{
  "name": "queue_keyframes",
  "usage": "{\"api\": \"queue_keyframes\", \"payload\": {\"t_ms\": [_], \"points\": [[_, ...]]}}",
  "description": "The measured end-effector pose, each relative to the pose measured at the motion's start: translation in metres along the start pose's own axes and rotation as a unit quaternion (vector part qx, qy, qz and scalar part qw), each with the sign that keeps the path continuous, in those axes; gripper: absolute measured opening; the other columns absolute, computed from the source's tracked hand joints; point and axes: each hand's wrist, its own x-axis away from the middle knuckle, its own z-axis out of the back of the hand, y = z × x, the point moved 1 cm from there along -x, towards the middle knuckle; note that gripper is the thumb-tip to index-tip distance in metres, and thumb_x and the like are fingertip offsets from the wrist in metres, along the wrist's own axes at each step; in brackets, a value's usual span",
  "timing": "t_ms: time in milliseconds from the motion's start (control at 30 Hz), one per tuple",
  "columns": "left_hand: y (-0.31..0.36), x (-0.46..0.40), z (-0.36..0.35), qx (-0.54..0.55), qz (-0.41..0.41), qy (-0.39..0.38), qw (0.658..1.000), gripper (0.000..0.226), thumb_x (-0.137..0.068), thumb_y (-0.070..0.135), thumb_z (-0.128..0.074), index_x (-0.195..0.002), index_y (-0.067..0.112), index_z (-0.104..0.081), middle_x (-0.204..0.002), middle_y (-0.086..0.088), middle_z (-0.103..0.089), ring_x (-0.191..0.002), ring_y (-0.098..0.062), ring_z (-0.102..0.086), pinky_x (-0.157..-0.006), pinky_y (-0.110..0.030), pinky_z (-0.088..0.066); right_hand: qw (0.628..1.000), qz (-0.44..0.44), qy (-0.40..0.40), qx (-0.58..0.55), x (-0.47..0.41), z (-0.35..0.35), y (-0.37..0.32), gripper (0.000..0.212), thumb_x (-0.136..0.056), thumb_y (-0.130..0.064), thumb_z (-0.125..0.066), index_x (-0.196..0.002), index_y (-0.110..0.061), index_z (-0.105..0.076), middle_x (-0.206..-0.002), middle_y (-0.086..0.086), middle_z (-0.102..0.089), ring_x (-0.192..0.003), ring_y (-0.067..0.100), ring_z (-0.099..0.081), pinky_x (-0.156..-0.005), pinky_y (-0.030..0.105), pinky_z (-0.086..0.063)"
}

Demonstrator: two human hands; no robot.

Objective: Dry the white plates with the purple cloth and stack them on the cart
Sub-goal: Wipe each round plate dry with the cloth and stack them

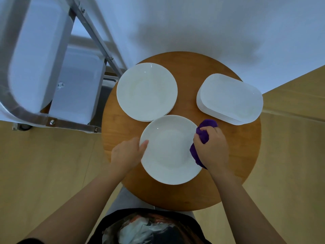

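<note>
A round white plate point(169, 150) sits at the near side of the round wooden table point(190, 67). My left hand point(127, 154) grips its left rim, thumb on top. My right hand point(212, 147) holds a bunched purple cloth point(204, 132) against the plate's right rim. Behind it to the left lies a stack of round white plates point(146, 91). To the back right lies a stack of oblong white plates point(230, 99). The cart point(58, 120) stands at the left with white trays on its shelves.
The cart's metal frame point(98, 41) runs close to the table's left edge. A white wall lies behind the table. Pale wooden floor point(44, 173) surrounds the table on both sides.
</note>
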Motion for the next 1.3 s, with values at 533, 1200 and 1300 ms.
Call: {"api": "queue_keyframes", "payload": {"t_ms": [533, 1200, 1300], "points": [[-0.035, -0.120, 0.057, 0.188, 0.134, -0.012, 0.973, 0.028, -0.096, 0.038, -0.048, -0.089, 0.011, -0.052, -0.087, -0.003, -0.057, -0.080, -0.017, -0.054, -0.051, -0.017, -0.035, 0.946, -0.141, -0.089, -0.277, -0.059, -0.025, -0.096, 0.067, -0.083, -0.004, -0.062, -0.140, -0.025, -0.035, -0.138, -0.003, -0.042, -0.119, 0.018, -0.045, -0.093, 0.036, -0.049], [0.006, -0.097, 0.094, 0.678, 0.201, 0.015, 0.707, 0.046, -0.096, 0.056, -0.028, -0.132, 0.031, -0.044, -0.108, 0.010, -0.058, -0.096, -0.013, -0.058, -0.064, -0.027, -0.054, 0.936, -0.185, 0.075, -0.290, -0.071, -0.053, -0.138, 0.092, -0.079, -0.001, -0.062, -0.150, -0.019, -0.005, -0.152, 0.000, -0.022, -0.136, 0.021, -0.028, -0.107, 0.042, -0.040], [0.011, -0.080, 0.095, 0.698, 0.184, 0.002, 0.692, 0.060, -0.092, 0.064, -0.029, -0.137, 0.026, -0.045, -0.118, 0.000, -0.061, -0.105, -0.021, -0.061, -0.069, -0.032, -0.059, 0.984, -0.139, 0.023, -0.108, -0.069, -0.064, -0.146, 0.092, -0.086, -0.028, -0.062, -0.150, -0.014, 0.001, -0.157, 0.008, -0.007, -0.144, 0.028, -0.007, -0.117, 0.041, -0.019]]}}
